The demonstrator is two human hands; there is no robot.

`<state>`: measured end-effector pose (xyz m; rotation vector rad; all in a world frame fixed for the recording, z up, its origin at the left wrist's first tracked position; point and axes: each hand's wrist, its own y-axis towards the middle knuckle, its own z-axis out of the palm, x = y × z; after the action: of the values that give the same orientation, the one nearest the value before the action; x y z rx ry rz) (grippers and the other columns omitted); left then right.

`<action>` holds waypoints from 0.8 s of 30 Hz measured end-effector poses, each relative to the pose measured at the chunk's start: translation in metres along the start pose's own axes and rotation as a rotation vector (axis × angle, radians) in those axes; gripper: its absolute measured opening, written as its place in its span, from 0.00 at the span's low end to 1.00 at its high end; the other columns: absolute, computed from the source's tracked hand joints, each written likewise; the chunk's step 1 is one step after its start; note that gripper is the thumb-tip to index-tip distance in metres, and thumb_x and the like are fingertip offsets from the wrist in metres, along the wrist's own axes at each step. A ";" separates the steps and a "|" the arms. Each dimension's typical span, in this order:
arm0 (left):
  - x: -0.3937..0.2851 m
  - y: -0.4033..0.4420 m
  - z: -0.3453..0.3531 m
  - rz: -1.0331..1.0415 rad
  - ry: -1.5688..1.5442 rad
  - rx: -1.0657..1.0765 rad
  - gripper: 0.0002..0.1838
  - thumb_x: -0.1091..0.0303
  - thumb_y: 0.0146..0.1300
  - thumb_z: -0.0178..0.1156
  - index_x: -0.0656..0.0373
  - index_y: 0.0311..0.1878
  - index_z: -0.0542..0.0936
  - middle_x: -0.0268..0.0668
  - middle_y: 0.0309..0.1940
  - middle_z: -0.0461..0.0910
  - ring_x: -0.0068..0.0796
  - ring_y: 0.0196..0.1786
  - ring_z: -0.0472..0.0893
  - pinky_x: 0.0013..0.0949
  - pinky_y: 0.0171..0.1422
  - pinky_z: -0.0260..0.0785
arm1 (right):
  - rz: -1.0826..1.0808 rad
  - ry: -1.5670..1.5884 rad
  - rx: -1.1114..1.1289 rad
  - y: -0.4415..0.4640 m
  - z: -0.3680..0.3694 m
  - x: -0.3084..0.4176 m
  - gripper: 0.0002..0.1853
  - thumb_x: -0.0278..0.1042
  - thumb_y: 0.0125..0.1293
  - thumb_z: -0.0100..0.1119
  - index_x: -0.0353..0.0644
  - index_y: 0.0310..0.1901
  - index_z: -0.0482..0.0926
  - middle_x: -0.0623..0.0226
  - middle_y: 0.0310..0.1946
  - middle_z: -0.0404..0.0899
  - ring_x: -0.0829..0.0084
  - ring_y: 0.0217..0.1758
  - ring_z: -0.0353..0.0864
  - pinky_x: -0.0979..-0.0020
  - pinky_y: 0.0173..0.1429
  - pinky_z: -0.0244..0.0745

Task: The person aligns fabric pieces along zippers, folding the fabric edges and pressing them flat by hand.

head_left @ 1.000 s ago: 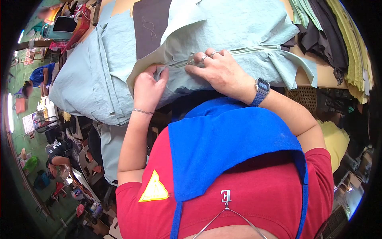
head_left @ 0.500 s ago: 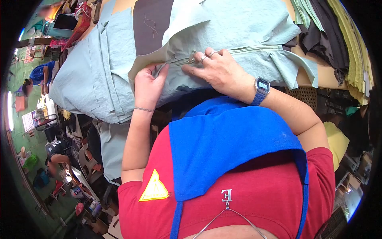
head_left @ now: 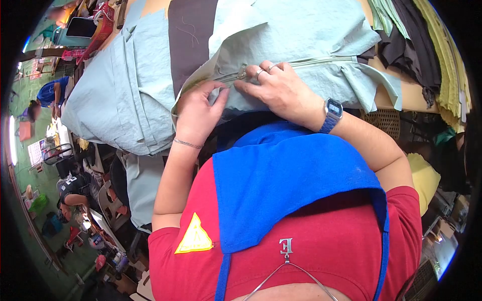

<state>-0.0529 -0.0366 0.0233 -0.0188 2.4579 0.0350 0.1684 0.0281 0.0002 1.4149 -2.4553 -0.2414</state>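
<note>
Pale green fabric [head_left: 296, 35] is spread over the table, with a long seam-like strip [head_left: 321, 61] running across it. My left hand [head_left: 198, 113] pinches a folded edge of this fabric between thumb and fingers. Close by on the right, my right hand [head_left: 281, 90] rests on the cloth with fingers curled, wearing rings and a wristwatch. A small brass-coloured metal piece [head_left: 242, 72] shows at its fingertips, partly hidden; its exact kind is unclear. Beyond my left hand lies a dark brown panel [head_left: 193, 40] with loose threads on it.
Dark cloth [head_left: 409, 55] and yellow cloth [head_left: 447, 65] hang at the table's right edge. A woven basket [head_left: 381, 122] is below. At the upper left stands a red basket [head_left: 104, 27]. A person in blue [head_left: 52, 93] is farther off on the left.
My left hand has moved right along the fabric edge, nearer my right hand, and the fold has shifted with it. My right hand has barely moved.
</note>
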 end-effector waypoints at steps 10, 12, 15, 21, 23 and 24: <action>-0.006 0.000 0.007 0.022 0.072 -0.144 0.09 0.62 0.65 0.68 0.57 0.40 0.85 0.42 0.23 0.80 0.41 0.26 0.80 0.41 0.33 0.71 | -0.019 0.002 -0.054 0.001 0.001 -0.002 0.20 0.35 0.67 0.53 0.55 0.60 0.82 0.65 0.54 0.78 0.66 0.51 0.80 0.62 0.44 0.74; -0.005 0.001 0.003 -0.073 0.076 -0.112 0.09 0.62 0.66 0.69 0.57 0.41 0.86 0.37 0.18 0.75 0.27 0.20 0.71 0.36 0.28 0.64 | -0.021 -0.006 -0.065 0.000 0.002 -0.002 0.20 0.35 0.67 0.53 0.55 0.60 0.82 0.65 0.55 0.79 0.66 0.51 0.80 0.62 0.44 0.74; 0.004 0.003 0.008 -0.112 0.050 -0.135 0.11 0.59 0.66 0.70 0.58 0.41 0.87 0.32 0.13 0.69 0.18 0.17 0.63 0.33 0.23 0.58 | -0.021 -0.003 -0.071 0.000 0.002 -0.002 0.20 0.35 0.67 0.53 0.55 0.60 0.82 0.64 0.55 0.79 0.67 0.51 0.80 0.62 0.44 0.74; 0.002 0.005 0.009 -0.161 0.049 -0.147 0.13 0.58 0.64 0.71 0.58 0.40 0.88 0.34 0.11 0.69 0.19 0.15 0.64 0.34 0.23 0.59 | -0.024 -0.026 -0.029 0.001 0.001 -0.001 0.21 0.35 0.68 0.53 0.56 0.62 0.79 0.65 0.54 0.78 0.67 0.52 0.80 0.61 0.44 0.74; 0.005 0.005 0.011 -0.136 0.048 -0.176 0.13 0.58 0.64 0.71 0.59 0.40 0.88 0.35 0.10 0.69 0.20 0.15 0.64 0.34 0.23 0.59 | -0.027 -0.026 -0.015 0.001 0.000 -0.001 0.22 0.35 0.68 0.53 0.57 0.64 0.78 0.65 0.54 0.78 0.67 0.52 0.80 0.61 0.44 0.74; 0.006 0.006 0.011 -0.132 0.052 -0.184 0.13 0.58 0.64 0.71 0.59 0.40 0.88 0.35 0.10 0.69 0.20 0.15 0.64 0.34 0.23 0.59 | -0.029 -0.020 -0.010 0.002 0.000 -0.001 0.22 0.35 0.68 0.53 0.57 0.64 0.78 0.65 0.54 0.77 0.66 0.53 0.80 0.61 0.43 0.74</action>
<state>-0.0503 -0.0306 0.0111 -0.2647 2.4920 0.2047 0.1677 0.0297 0.0006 1.4517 -2.4468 -0.2751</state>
